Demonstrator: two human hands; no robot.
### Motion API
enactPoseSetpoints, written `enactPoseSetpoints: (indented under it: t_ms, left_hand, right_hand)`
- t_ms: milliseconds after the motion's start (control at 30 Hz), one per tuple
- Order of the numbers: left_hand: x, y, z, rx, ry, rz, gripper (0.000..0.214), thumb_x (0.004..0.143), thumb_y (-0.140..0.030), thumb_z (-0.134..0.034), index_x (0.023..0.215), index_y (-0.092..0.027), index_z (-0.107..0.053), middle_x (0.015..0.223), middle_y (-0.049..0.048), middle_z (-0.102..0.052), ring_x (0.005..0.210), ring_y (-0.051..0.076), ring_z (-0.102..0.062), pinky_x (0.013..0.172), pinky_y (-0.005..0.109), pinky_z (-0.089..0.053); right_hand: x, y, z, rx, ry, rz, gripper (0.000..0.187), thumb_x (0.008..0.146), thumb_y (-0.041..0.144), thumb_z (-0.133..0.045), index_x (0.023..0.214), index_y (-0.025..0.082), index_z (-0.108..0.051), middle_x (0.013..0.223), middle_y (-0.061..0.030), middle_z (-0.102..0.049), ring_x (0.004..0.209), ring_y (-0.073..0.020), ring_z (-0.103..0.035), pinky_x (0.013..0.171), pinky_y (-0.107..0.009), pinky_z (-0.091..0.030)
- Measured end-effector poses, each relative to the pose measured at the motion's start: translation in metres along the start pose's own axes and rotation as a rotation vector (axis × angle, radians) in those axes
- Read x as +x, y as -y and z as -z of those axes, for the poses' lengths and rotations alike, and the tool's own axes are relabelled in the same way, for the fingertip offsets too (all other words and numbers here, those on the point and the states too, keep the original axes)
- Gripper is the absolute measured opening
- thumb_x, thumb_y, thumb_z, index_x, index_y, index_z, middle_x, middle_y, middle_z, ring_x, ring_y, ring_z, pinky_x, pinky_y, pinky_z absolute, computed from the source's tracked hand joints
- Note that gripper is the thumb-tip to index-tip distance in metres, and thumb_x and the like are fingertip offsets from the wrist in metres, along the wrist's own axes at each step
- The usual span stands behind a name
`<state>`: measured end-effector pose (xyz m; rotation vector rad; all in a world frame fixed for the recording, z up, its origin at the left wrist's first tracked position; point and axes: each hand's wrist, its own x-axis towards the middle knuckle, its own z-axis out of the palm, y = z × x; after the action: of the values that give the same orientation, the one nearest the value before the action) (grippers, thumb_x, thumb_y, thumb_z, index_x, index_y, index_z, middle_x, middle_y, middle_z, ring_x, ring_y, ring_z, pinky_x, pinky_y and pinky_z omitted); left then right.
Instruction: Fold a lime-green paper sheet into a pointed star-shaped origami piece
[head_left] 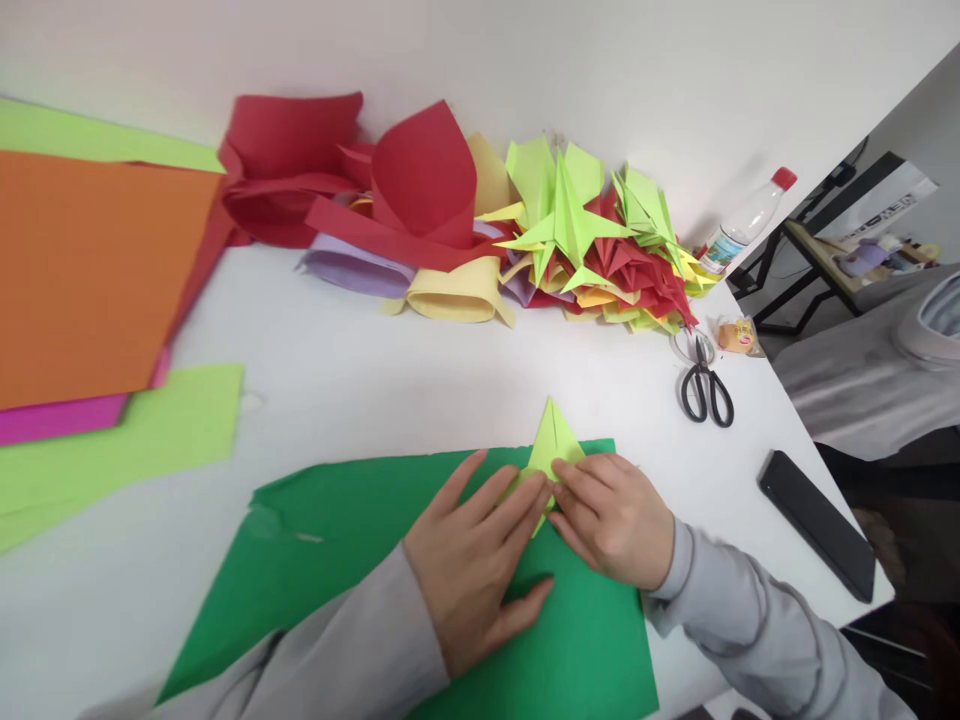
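Observation:
A small lime-green folded paper piece (553, 432) lies on a dark green sheet (337, 540) on the white table (390, 380). My left hand (480, 560) lies flat on the green sheet, fingers stretched out, fingertips pressing the lower left of the folded piece. My right hand (611, 520) has its fingers curled, pressing down on the piece's lower right. The pointed tip of the piece sticks out beyond both hands. The lower part of it is hidden under my fingers.
A heap of folded paper figures (592, 240) and curled red (420, 190), yellow and lilac sheets lies at the back. Orange (90, 270), pink and lime sheets are at the left. Black scissors (703, 385), a phone (817, 522) and a bottle (746, 222) are at the right.

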<state>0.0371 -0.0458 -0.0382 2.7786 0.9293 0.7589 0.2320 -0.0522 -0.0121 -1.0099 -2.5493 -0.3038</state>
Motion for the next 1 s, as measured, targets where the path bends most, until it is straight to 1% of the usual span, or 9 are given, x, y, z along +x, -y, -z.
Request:
enactPoseSetpoints:
  t_ms: [133, 233, 367, 500, 633, 800, 900, 1000]
  left_hand:
    - [0.001, -0.003, -0.004, 0.068, -0.062, 0.035, 0.048, 0.086, -0.045, -0.046, 0.113, -0.010, -0.065, 0.111, 0.0125, -0.068, 0.107, 0.030, -0.056, 0.107, 0.050, -0.027]
    - [0.001, -0.001, -0.007, 0.139, -0.106, 0.055, 0.049, 0.089, -0.042, -0.039, 0.111, -0.006, -0.065, 0.109, 0.0154, -0.068, 0.105, 0.032, -0.057, 0.105, 0.051, -0.029]
    - [0.002, 0.003, -0.007, 0.156, -0.119, 0.046, 0.049, 0.090, -0.040, -0.037, 0.109, -0.006, -0.066, 0.108, 0.0161, -0.068, 0.103, 0.032, -0.058, 0.104, 0.051, -0.031]
    - [0.000, 0.006, -0.006, 0.181, -0.114, 0.036, 0.049, 0.091, -0.038, -0.036, 0.112, -0.005, -0.065, 0.110, 0.0174, -0.067, 0.104, 0.032, -0.058, 0.103, 0.053, -0.032]
    - [-0.004, 0.012, -0.005, 0.194, -0.117, 0.027, 0.049, 0.093, -0.040, -0.035, 0.113, -0.007, -0.065, 0.115, 0.0160, -0.067, 0.104, 0.033, -0.058, 0.103, 0.053, -0.031]
    - [-0.007, 0.016, -0.006, 0.203, -0.076, -0.001, 0.051, 0.093, -0.045, -0.036, 0.119, -0.009, -0.062, 0.131, 0.0150, -0.058, 0.111, 0.033, -0.056, 0.104, 0.055, -0.031]
    - [-0.007, 0.018, -0.005, 0.185, -0.065, -0.005, 0.048, 0.093, -0.043, -0.037, 0.121, -0.012, -0.062, 0.134, 0.0137, -0.056, 0.114, 0.032, -0.055, 0.104, 0.054, -0.031]
    - [-0.004, 0.019, -0.003, 0.184, -0.040, 0.018, 0.042, 0.092, -0.041, -0.042, 0.121, -0.017, -0.062, 0.135, 0.0101, -0.056, 0.118, 0.033, -0.053, 0.104, 0.055, -0.031]
  right_hand:
    - [0.000, 0.000, -0.001, 0.006, -0.009, -0.005, 0.018, 0.089, 0.019, -0.056, 0.088, 0.008, -0.070, 0.101, -0.0152, -0.070, 0.082, -0.0232, -0.058, 0.064, -0.037, -0.052]
    - [-0.002, 0.000, -0.002, 0.013, -0.010, -0.016, 0.019, 0.089, 0.019, -0.055, 0.088, 0.008, -0.070, 0.101, -0.0149, -0.070, 0.082, -0.0233, -0.058, 0.064, -0.037, -0.052]
    - [-0.003, -0.001, -0.003, 0.016, -0.012, -0.019, 0.019, 0.089, 0.019, -0.055, 0.088, 0.008, -0.070, 0.102, -0.0143, -0.070, 0.082, -0.0228, -0.058, 0.065, -0.037, -0.052]
    - [-0.003, -0.002, -0.002, 0.023, -0.004, -0.026, 0.020, 0.090, 0.021, -0.054, 0.090, 0.008, -0.070, 0.103, -0.0136, -0.070, 0.082, -0.0227, -0.058, 0.065, -0.037, -0.052]
    - [-0.004, -0.003, -0.001, 0.036, -0.011, -0.027, 0.020, 0.090, 0.021, -0.054, 0.090, 0.009, -0.070, 0.102, -0.0126, -0.071, 0.081, -0.0224, -0.057, 0.066, -0.037, -0.052]
    - [-0.005, -0.005, -0.001, 0.034, -0.025, -0.013, 0.017, 0.089, 0.021, -0.056, 0.091, 0.009, -0.068, 0.102, -0.0129, -0.070, 0.080, -0.0219, -0.056, 0.066, -0.037, -0.051]
    - [-0.005, -0.004, -0.003, 0.024, -0.017, -0.001, 0.021, 0.091, 0.027, -0.054, 0.098, 0.012, -0.067, 0.103, -0.0123, -0.069, 0.081, -0.0214, -0.056, 0.069, -0.037, -0.050]
    - [-0.005, -0.002, -0.003, 0.015, 0.023, -0.034, 0.023, 0.091, 0.032, -0.055, 0.102, 0.016, -0.067, 0.105, -0.0119, -0.067, 0.084, -0.0218, -0.056, 0.071, -0.038, -0.048]
